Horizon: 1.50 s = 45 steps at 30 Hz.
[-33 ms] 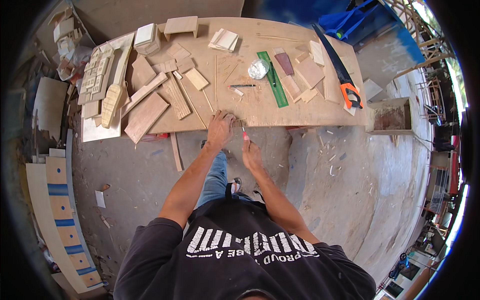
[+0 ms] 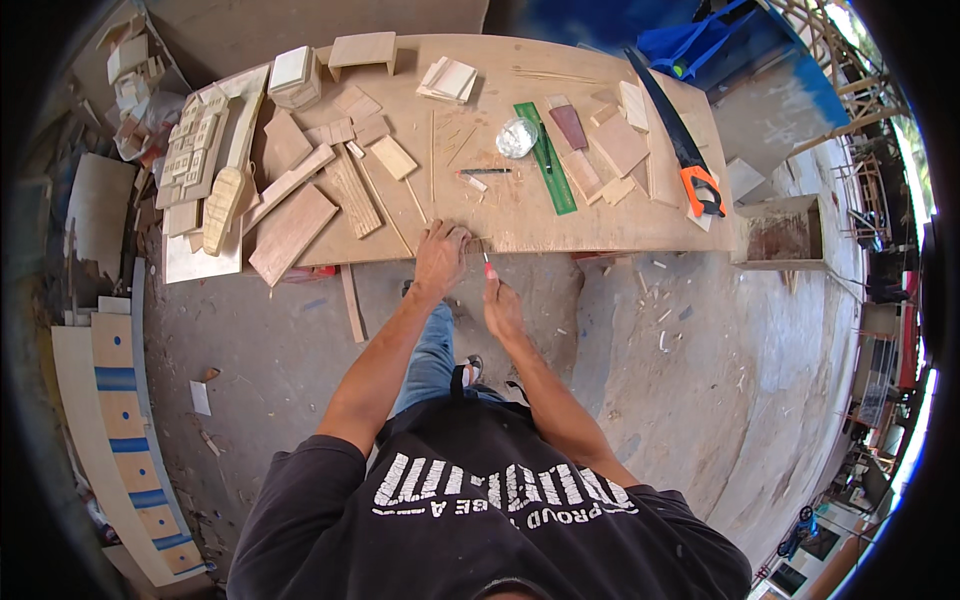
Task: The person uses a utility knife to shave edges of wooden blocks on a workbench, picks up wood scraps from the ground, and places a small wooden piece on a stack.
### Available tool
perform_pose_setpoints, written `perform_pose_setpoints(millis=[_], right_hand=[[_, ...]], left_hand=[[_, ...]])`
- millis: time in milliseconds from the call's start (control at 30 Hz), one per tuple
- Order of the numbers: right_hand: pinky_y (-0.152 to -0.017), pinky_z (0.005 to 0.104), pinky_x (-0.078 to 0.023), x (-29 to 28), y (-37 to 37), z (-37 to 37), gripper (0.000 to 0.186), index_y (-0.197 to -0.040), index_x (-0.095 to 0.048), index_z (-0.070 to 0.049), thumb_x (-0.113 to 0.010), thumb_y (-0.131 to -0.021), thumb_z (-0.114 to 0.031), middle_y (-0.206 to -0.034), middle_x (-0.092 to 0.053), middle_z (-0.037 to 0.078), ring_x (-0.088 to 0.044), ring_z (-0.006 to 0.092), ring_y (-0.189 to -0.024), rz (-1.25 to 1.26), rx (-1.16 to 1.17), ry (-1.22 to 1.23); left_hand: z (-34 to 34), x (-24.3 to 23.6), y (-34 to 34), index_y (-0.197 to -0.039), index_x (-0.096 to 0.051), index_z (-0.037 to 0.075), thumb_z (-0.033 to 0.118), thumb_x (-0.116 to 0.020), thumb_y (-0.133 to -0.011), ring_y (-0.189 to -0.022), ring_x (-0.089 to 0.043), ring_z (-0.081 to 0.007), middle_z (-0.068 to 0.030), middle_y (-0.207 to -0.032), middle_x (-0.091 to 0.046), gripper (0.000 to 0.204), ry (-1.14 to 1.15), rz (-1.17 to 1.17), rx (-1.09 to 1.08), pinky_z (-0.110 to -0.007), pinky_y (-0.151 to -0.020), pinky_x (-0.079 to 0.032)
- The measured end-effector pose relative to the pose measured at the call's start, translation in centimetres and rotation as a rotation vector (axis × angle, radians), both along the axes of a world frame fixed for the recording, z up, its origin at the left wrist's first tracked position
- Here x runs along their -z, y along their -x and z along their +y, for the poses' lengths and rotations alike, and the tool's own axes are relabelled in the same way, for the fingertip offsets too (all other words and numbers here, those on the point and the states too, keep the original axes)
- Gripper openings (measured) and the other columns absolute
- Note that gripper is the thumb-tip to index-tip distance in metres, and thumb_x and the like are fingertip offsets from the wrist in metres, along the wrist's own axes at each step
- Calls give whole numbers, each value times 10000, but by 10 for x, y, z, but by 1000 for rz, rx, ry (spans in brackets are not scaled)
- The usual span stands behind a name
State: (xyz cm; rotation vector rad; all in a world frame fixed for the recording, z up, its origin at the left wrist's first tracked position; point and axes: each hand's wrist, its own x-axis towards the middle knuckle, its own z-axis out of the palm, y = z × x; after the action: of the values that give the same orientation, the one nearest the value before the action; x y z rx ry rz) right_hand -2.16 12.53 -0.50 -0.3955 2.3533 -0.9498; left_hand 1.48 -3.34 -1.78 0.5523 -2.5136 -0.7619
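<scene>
At the near edge of the wooden table (image 2: 340,255), my left hand (image 2: 440,255) is closed on a thin wooden strip (image 2: 481,243). Its fingers press the strip down on the tabletop, and the strip's tip sticks out to the right. My right hand (image 2: 504,308) grips a small tool with a red handle and a narrow metal shaft (image 2: 489,268). The shaft points up at the strip's free end, beside the left fingertips. Too little of the tool shows to name its kind.
A handsaw (image 2: 677,130) with an orange handle lies at the right. A green ruler (image 2: 549,165), a white bowl (image 2: 516,138) and a pencil (image 2: 485,171) are mid-table. Wood pieces (image 2: 292,235) and a carved wooden model (image 2: 193,145) lie left. Scraps (image 2: 663,340) litter the floor.
</scene>
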Motion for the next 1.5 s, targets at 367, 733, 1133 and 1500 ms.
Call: perform_pose_setpoints(millis=[367,733,1133,1500], right_hand=[[-837,579,-473,-2,-2,-8,683,-982,-669,63,-310,-1047,-514,-968,-633,383,-591,566,-998,-45,25,-23],[-815,568,-471,2,-5,-8,677,-939,-664,77,-318,-1050,-495,-948,-617,393,-590,571,-970,-11,27,9],[-765,568,-474,1,-8,-8,658,-878,-659,67,-329,-1052,-475,-904,-626,371,-605,549,-925,50,41,29],[-807,566,-489,-4,-9,-16,703,-865,-670,83,-317,-1054,-494,-899,-642,377,-637,532,-940,86,43,-33]], left_hand=[[0,-3,2,-891,-675,40,95,-626,-863,-974,-576,-319,-119,-954,-623,79,21,-27,19,-432,-826,-468],[0,-2,2,-927,-652,21,-4,-610,-794,-952,-573,-359,-163,-951,-608,141,-40,30,78,-443,-859,-480],[-4,-5,4,-894,-757,33,-33,-622,-781,-850,-602,-354,-127,-880,-659,189,-71,58,91,-431,-806,-507],[-6,1,5,-902,-764,48,9,-633,-793,-879,-603,-339,-116,-883,-667,175,-33,51,88,-432,-783,-515]])
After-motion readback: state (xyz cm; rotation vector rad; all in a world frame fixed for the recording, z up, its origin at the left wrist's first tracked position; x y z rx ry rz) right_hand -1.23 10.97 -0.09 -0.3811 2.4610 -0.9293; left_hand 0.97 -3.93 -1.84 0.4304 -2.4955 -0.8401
